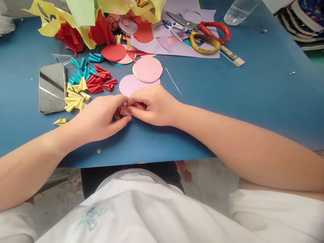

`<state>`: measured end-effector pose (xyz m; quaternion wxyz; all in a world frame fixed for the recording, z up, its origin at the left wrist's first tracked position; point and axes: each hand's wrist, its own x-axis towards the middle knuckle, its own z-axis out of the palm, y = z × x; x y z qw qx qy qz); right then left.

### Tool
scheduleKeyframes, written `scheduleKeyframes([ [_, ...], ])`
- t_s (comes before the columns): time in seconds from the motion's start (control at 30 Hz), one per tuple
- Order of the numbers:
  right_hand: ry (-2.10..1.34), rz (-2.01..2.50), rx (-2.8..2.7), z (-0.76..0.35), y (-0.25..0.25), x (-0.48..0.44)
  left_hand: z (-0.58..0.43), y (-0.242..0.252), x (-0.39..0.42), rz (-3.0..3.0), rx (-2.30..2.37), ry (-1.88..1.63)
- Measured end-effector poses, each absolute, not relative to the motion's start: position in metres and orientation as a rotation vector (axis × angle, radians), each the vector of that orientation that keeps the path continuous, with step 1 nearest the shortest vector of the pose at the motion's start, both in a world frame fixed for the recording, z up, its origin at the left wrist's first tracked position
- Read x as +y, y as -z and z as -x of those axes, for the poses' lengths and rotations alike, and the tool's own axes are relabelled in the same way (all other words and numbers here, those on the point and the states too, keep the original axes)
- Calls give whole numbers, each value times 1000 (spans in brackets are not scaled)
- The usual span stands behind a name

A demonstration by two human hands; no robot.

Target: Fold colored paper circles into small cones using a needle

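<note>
Between both hands is a small piece of pink paper (124, 110), partly hidden by the fingers, so its folded shape is hard to make out. My left hand (101, 113) curls round its left side, with thumb and fingers close to it. My right hand (153, 104) pinches the right side, its fingertips meeting those of the left. Just beyond the hands lie a lilac paper circle (129, 86) and a stack of pink paper circles (148, 69). Rolled paper cones in yellow (74, 101), red (95, 84) and teal (84, 71) form a pile left of them.
A phone (52, 89) lies at the left. Scissors (206, 35) with red and yellow handles rest on lilac paper (152, 45) at the back. A thin white stick (173, 82), a plastic bottle (239, 13) and crumpled coloured paper (72, 37) are also on the blue table (253, 94).
</note>
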<state>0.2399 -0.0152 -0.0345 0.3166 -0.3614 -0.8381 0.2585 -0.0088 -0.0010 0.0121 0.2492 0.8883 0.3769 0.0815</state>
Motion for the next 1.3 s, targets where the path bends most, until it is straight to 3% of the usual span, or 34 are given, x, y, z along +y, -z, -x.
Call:
scheduleKeyframes([
  [0.2,-736,976,-2094,-239,33,-17,5,-7,2,-2128,1059,-451],
  [0.6,-675,1076,-1993,-239,37,-21,3,-3,4,-1890,1065,-585],
  [1.3,-653,1061,-2032,-240,33,-22,1,-8,3,-1923,1137,-538],
])
